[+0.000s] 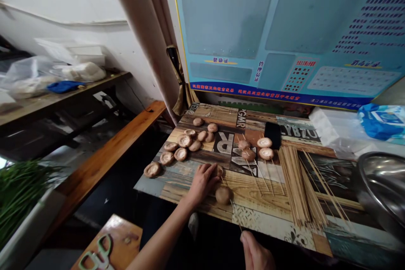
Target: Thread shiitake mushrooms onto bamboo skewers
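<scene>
My left hand rests on the wood-patterned table, its fingers closed over a brown mushroom that they partly hide. At the near edge, my right hand pinches a thin wooden skewer. The skewer runs up to a round mushroom, cap upward, and a thin stick shows beyond it toward the mushroom under my left hand. Several loose mushrooms lie to the left, some with undersides up. Right of centre are mushrooms on skewers, in pairs, beside a bundle of bare skewers.
A steel bowl stands at the right edge, with a blue-and-white packet behind it. A blue notice board rises behind the table. Green scissors lie on a wooden stool below left; long green vegetables are farther left.
</scene>
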A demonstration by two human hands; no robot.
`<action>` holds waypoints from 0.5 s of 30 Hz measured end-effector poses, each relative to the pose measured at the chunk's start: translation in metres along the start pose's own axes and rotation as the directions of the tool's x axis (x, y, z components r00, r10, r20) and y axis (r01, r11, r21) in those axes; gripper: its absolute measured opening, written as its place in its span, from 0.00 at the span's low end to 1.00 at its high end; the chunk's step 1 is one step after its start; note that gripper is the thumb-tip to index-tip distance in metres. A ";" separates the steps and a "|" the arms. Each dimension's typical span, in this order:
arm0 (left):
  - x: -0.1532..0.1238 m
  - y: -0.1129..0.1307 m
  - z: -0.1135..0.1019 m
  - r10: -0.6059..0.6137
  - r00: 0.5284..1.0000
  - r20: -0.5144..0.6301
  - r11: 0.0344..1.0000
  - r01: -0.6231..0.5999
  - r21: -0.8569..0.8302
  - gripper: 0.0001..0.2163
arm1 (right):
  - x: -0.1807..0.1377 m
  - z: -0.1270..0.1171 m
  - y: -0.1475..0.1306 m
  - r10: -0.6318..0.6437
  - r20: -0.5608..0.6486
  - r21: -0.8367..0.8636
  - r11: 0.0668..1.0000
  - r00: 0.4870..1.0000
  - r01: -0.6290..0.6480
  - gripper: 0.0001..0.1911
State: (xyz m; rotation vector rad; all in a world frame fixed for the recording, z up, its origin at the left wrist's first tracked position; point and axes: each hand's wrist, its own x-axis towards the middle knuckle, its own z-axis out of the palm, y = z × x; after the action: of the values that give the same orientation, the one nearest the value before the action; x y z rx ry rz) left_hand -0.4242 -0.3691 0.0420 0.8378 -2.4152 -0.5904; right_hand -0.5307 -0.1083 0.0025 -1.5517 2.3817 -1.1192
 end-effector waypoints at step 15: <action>-0.005 0.036 0.010 -0.033 0.999 0.043 0.970 0.021 0.242 0.26 | 0.019 -0.005 0.005 -0.125 -0.024 -0.178 0.977 0.992 0.119 0.29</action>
State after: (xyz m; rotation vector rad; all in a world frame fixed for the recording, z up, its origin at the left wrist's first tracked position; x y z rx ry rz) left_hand -0.4427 -0.3377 0.0528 0.9667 -2.5569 -0.3322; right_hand -0.5463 -0.1201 0.0091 -1.7694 2.4995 -0.9867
